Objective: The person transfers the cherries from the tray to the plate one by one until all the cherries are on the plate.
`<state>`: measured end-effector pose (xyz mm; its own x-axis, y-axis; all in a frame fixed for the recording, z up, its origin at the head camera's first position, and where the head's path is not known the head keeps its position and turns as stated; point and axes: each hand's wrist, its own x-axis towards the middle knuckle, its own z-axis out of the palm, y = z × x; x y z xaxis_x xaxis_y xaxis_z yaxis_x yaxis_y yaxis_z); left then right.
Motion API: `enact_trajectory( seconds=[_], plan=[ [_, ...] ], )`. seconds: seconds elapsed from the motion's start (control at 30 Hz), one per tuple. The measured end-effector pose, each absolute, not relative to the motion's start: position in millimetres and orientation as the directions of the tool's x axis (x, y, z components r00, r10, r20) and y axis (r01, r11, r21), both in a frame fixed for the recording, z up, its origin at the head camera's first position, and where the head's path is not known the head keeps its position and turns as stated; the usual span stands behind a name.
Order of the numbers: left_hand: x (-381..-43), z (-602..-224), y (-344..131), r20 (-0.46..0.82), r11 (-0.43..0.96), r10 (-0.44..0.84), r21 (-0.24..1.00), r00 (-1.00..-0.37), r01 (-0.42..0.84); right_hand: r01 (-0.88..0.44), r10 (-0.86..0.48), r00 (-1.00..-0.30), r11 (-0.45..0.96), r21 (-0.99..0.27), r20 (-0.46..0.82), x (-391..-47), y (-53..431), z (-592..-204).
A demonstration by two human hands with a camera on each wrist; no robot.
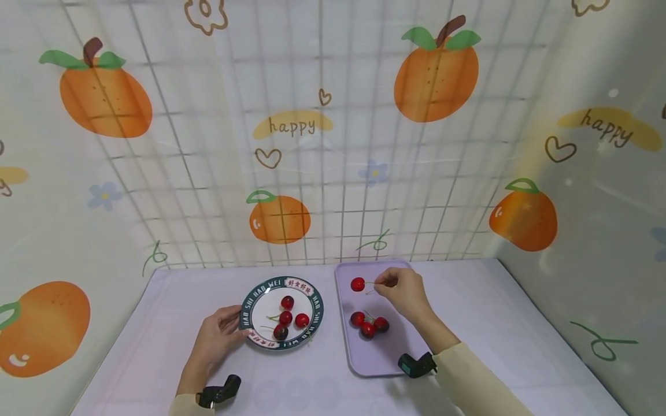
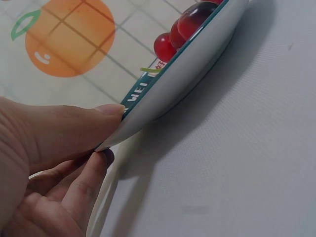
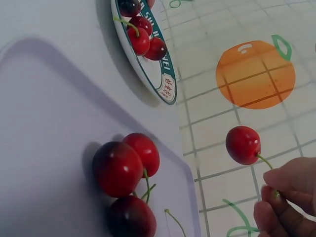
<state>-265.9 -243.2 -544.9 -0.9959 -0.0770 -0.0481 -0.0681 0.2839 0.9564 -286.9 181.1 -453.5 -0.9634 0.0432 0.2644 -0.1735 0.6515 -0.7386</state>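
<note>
My left hand (image 1: 218, 335) pinches the rim of a round white plate (image 1: 262, 318) with a dark green lettered border. In the left wrist view the thumb (image 2: 74, 126) lies on top of the rim and fingertips are beneath it. Several red cherries (image 1: 286, 317) lie on the plate. Over the far part of a lilac tray (image 1: 359, 361), my right hand (image 1: 403, 292) pinches the stem of a red cherry (image 3: 243, 144), which points left from the fingertips. Three more cherries (image 1: 367, 330) sit clustered on the tray. A thin green stem (image 3: 174, 220) shows near them.
Plate and tray stand side by side on a white-covered table (image 1: 281, 396), with a gap between them. Behind the table hangs a printed curtain (image 1: 333, 173) with oranges and a grid; similar sheets close off both sides.
</note>
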Motion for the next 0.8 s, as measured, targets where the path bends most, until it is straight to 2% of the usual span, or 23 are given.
enact_trajectory(
  seconds=[0.53,0.8],
  plan=[
    [-267.5,-547.4,-244.0,-0.032,0.271,-0.059,0.961,-0.998,-0.047,-0.225,0.052,-0.95,0.572,-0.789,0.309,-290.4,153.7,-455.1],
    [-267.9,-547.4,-243.9,-0.02,0.265,-0.067,0.964,-0.998,-0.037,-0.204,0.05,-0.961,0.536,-0.819,0.272,-291.3,124.8,-455.2]
  ],
)
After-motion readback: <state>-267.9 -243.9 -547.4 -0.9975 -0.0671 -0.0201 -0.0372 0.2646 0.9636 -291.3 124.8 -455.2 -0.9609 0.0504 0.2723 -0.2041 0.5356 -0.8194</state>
